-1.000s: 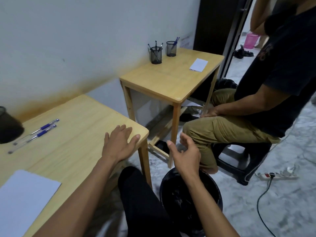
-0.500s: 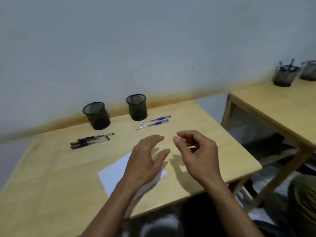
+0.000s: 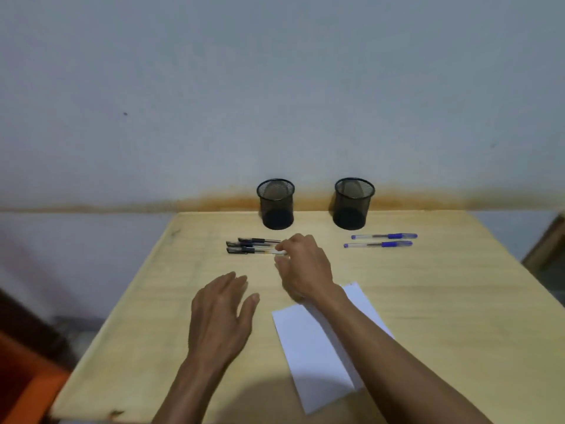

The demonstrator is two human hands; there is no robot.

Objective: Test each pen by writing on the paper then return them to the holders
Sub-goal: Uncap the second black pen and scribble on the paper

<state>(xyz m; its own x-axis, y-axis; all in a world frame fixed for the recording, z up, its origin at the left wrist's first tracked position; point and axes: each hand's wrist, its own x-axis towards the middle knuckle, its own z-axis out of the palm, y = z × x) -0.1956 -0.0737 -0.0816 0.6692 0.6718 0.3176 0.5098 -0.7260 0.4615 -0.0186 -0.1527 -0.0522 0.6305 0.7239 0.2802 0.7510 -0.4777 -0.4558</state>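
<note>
Nearest, the white paper [image 3: 308, 356] lies on the wooden table [image 3: 443, 316], partly under my right forearm. My left hand [image 3: 220, 316] hovers flat beside it, fingers straight, holding nothing. Farther out, my right hand [image 3: 302, 267] reaches the black pens [image 3: 250, 246], fingertips curled at their near ends; blur hides whether I actually grip one. Two blue pens [image 3: 382, 240] lie apart, right. Beyond stand two mesh holders [image 3: 276, 205].

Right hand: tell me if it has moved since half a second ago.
Yes. The right hand went forward from above the paper to the black pens.
</note>
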